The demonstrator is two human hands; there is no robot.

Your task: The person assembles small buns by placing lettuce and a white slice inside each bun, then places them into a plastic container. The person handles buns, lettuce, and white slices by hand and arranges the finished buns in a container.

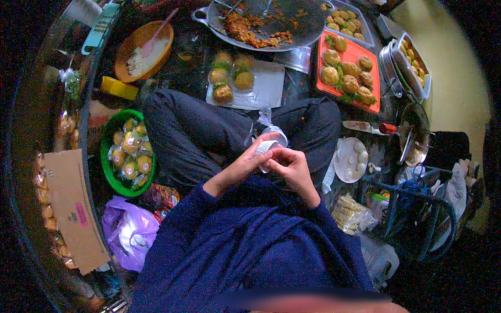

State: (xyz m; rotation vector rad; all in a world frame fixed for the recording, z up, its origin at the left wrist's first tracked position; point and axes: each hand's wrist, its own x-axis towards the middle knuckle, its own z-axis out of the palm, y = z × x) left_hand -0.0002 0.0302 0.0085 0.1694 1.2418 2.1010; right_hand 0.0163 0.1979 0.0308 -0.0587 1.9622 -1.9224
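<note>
I sit cross-legged in dark trousers and a blue sweater. My left hand (245,164) and my right hand (292,167) meet over my lap, both pinching a small stack of white fluted paper cups (264,147). A clear plastic bag (269,128) with more cups rests on my knee just beyond the hands. A white sheet (266,88) ahead carries several stuffed buns (229,77) with green leaves.
A green basket (107,156) of wrapped buns sits at my left, with a purple bag (128,229) and a cardboard piece (70,208). An orange tray (349,55) of buns, a large pan (266,21), a knife (365,126) and a white plate (347,159) lie ahead and right.
</note>
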